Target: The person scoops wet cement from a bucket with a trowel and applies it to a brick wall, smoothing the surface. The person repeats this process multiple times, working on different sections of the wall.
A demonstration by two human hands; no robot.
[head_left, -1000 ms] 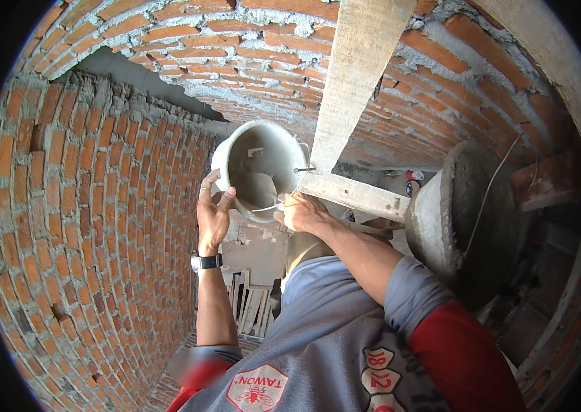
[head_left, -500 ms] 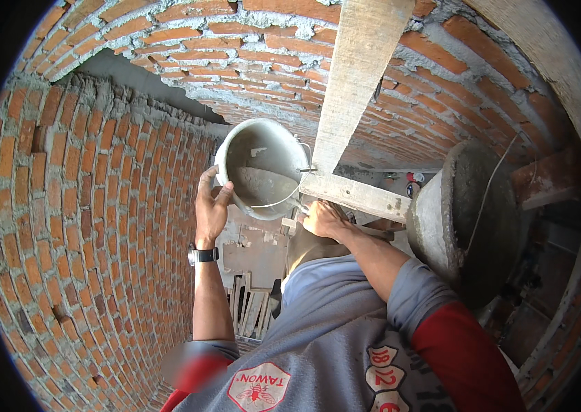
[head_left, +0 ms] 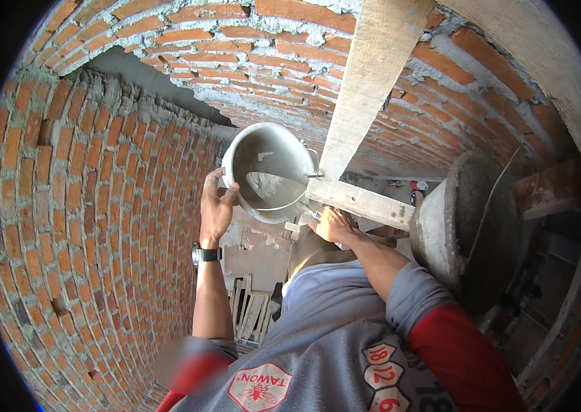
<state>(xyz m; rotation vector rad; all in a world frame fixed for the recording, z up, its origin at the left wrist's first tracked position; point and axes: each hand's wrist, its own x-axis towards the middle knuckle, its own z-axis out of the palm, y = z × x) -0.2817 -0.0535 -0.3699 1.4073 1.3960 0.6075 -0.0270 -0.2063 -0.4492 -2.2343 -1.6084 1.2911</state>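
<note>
Grey mortar-smeared bucket (head_left: 285,150), left fingers (head_left: 213,178) pinching its round rim, right fingers (head_left: 323,221) curled around a round-bladed trowel (head_left: 276,188)

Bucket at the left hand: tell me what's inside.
Inside the bucket are a flat grey blade, apparently a trowel's, and a small pale patch on the inner surface. Whatever lies directly beneath the blade is covered and cannot be seen.

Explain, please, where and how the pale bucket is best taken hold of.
Probably best by the left part of its rim, coming from the person's left. The bucket has its round, open mouth facing the camera, so the rim edge is exposed; the left hand grips there. The right side looks less suitable: the wooden planks and the right hand crowd it.
</note>
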